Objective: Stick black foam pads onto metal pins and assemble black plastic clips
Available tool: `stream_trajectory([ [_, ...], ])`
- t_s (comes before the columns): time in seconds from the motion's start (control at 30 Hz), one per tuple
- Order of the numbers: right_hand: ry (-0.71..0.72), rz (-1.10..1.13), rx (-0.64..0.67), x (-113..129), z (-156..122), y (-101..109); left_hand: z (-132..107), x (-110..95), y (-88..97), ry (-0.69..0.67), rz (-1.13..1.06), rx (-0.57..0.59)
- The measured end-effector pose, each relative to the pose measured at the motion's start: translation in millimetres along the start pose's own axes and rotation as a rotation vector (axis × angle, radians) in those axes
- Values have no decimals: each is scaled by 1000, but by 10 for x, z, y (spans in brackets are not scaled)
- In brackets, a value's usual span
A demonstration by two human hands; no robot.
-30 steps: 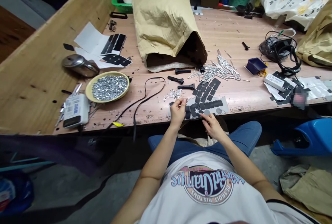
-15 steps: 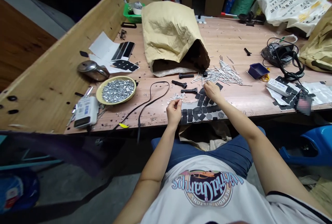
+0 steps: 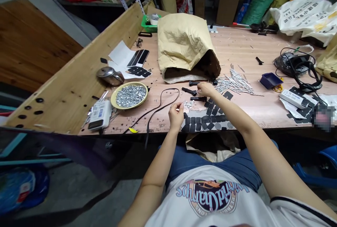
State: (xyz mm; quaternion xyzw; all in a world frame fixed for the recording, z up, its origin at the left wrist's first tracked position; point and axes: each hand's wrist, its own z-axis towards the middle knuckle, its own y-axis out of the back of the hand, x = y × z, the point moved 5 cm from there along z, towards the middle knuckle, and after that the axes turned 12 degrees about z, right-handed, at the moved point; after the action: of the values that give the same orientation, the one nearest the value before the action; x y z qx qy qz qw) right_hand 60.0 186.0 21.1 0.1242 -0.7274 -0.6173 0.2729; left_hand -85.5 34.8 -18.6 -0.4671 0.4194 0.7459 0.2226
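My left hand [image 3: 176,115] is closed in a pinch beside a small pile of tiny metal nuts or washers [image 3: 188,105]; anything between its fingertips is too small to make out. My right hand [image 3: 206,89] is closed over the right end of a black plastic part [image 3: 194,83], its fingertips pointing left and partly hidden. Two similar parts lie nearer me, one black piece [image 3: 189,91] tilted and another straight piece [image 3: 198,99] below the right hand. Thin metal rods [image 3: 234,82] are heaped to the right.
Black adhesive pads [image 3: 202,121] line the table's front edge. A yellow bowl [image 3: 113,102] of small metal pieces stands left, near a white box-shaped device [image 3: 100,115]. Behind the hands lies an open paper sack [image 3: 184,44]. A dark blue tray [image 3: 270,80] sits right, and a black strap [image 3: 160,107] loops left.
The view has shifted, so the table appears lower and further right. My right hand has moved left from beside the rods to the black part. My left hand stays pinched near the small pile.
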Motion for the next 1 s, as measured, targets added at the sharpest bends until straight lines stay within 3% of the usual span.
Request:
stream_trajectory([
  [0.1,-34,34,-101,75,46,-17,127,-174,-206,-223,213,96],
  [0.2,-127,89,-166,-3,85,12,220,-390,-677,-450,500,367],
  [0.3,-163,119,-193,-154,58,88,281,-495,-1050,-559,724,572],
  [0.37,-180,116,-208,-289,-6,150,354,-497,-1110,-579,758,600],
  [0.53,-171,69,-193,-498,-52,197,712,-314,-864,-525,691,434],
  [0.73,-17,58,-59,-206,249,13,954,-184,-853,-426,655,485],
  [0.83,-46,82,-88,-124,275,-27,999,-153,-758,-287,418,330],
  [0.93,-39,192,-136,-21,164,-86,998,-36,-635,-14,22,105],
  [1.0,26,347,-161,108,60,-142,958,37,-636,171,-230,16],
])
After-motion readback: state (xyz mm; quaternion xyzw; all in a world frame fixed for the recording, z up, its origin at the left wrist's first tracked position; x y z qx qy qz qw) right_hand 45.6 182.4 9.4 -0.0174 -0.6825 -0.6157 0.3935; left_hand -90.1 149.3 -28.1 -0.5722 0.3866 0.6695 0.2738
